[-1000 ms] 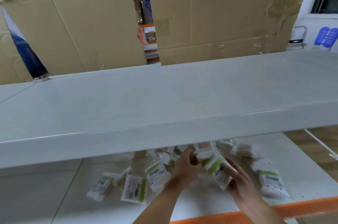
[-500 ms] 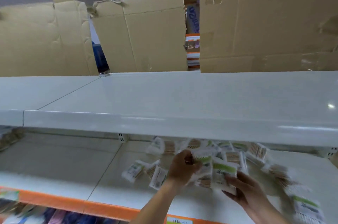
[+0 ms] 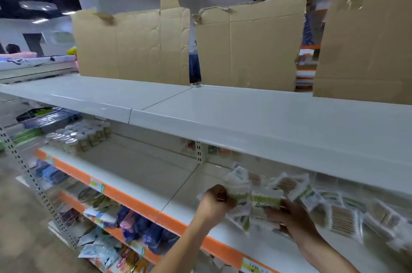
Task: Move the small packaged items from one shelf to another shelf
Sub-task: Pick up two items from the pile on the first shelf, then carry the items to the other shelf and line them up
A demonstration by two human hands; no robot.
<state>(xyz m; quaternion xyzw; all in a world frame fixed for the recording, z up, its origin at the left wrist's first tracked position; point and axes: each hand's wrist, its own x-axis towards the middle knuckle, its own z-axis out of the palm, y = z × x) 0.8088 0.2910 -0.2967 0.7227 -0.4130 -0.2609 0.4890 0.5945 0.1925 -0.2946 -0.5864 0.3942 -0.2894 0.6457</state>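
Our left hand has its fingers curled tight around a bunch of packets, and our right hand grips another packet from below, just beside the left fingers. Both hands are over the middle shelf, under the top shelf. More packets lie scattered on the shelf beyond our right fingers. Jars stand well off past the left fingers. Cardboard lines the top shelf's back.

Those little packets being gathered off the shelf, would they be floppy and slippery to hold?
Probably light: both hands, left and right, hold several packets at once. Likely slippery, since the wrappers look glossy. Fairly flat and somewhat bendy, judging by loose ones lying askew.
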